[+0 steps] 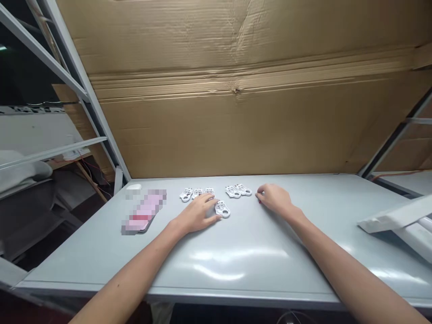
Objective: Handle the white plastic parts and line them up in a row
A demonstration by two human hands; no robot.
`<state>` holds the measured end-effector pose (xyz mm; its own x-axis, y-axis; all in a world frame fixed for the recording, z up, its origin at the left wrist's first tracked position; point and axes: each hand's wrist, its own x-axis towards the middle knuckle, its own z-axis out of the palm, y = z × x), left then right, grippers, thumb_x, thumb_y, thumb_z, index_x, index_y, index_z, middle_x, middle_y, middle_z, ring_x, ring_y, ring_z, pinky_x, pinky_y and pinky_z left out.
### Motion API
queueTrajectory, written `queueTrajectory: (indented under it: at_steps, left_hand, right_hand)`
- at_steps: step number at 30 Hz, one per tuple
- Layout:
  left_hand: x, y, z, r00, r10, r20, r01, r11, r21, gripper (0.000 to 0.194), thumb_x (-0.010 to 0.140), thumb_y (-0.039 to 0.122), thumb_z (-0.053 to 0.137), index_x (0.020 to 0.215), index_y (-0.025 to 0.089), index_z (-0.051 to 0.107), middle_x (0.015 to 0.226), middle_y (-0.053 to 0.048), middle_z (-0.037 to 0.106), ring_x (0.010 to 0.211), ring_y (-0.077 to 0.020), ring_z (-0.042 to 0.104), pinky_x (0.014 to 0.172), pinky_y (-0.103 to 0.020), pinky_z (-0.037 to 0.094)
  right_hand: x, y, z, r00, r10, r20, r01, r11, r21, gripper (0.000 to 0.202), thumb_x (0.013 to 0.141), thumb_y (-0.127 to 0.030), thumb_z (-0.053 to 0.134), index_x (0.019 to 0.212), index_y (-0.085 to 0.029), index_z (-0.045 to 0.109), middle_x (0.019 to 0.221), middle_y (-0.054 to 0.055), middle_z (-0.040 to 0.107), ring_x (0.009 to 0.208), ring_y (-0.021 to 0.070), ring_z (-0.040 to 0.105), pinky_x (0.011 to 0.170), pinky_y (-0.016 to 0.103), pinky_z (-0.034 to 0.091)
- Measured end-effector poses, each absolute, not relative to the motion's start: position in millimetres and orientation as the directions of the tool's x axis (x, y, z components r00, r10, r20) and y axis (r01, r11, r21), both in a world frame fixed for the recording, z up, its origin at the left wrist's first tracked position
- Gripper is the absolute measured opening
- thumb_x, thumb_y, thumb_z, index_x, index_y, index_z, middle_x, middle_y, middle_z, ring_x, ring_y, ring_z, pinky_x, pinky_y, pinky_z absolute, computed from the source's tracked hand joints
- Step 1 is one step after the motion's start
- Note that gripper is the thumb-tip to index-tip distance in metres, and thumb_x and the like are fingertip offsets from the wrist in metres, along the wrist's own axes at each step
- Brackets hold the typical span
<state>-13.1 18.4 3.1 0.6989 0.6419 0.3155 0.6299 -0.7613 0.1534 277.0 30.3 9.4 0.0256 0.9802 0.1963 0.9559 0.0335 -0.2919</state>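
Observation:
Near the middle of the table, my left hand point(199, 213) has its thumb and index finger at the edges of a small white flat piece point(223, 209) with a round hole. The piece's kind is unclear. Beyond that hand stand similar white pieces point(186, 195) in a row, the rightmost partly covered by the fingers. Two more white pieces point(232, 192) lie close together between my hands. My right hand point(274, 198) rests on the table to their right, fingers curled and fingertips together. Whatever those fingertips may hold is hidden.
A blurred pink, phone-like object point(146, 211) lies at the left, with a small white item point(134, 188) behind it. White long packages point(401, 216) jut in from the right. Cardboard point(229, 130) walls the back, and a metal frame post point(97, 108) rises at the left.

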Motion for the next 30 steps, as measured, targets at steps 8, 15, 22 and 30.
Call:
queueTrajectory:
  at_steps: [8,15,22,30]
  left_hand:
    - [-12,17,4,0.698,0.638,0.324,0.624,-0.765,0.162,0.038,0.093,0.041,0.058,0.124,0.019,0.060,0.136,-0.015,0.055,0.128,-0.0322,0.050,0.107,-0.048,0.042]
    - [-13,17,4,0.701,0.639,0.318,0.629,-0.763,0.147,0.039,0.093,0.040,0.058,0.125,0.018,0.060,0.136,-0.016,0.055,0.129,-0.0318,0.049,0.106,-0.047,0.042]
    - [-13,18,5,0.698,0.641,0.321,0.627,-0.763,0.160,0.037,0.093,0.040,0.059,0.124,0.019,0.061,0.135,-0.015,0.056,0.128,-0.0314,0.050,0.106,-0.046,0.043]
    - [-14,18,4,0.693,0.646,0.320,0.642,-0.755,0.134,0.038,0.093,0.040,0.058,0.125,0.019,0.060,0.138,-0.015,0.053,0.127,-0.0310,0.051,0.106,-0.044,0.043]
  right_hand:
    - [272,31,9,0.063,0.984,0.169,0.968,-0.019,-0.249,0.021,0.078,-0.015,0.051,0.073,-0.020,0.070,0.077,0.010,0.070,0.071,0.0238,0.063,0.059,0.030,0.036]
    - [273,32,10,0.111,0.982,0.150,0.943,-0.056,-0.328,0.019,0.074,-0.013,0.050,0.078,-0.019,0.069,0.081,0.008,0.073,0.074,0.0221,0.064,0.056,0.029,0.036]
    - [271,31,23,0.147,0.969,0.197,0.675,0.047,-0.736,0.013,0.077,-0.026,0.056,0.080,-0.019,0.067,0.091,0.008,0.074,0.075,0.0204,0.067,0.059,0.028,0.047]
    - [253,27,20,-0.132,0.990,0.040,0.070,0.050,-0.996,0.033,0.080,-0.040,0.070,0.107,-0.021,0.070,0.110,0.010,0.072,0.107,0.0259,0.065,0.090,0.038,0.053]
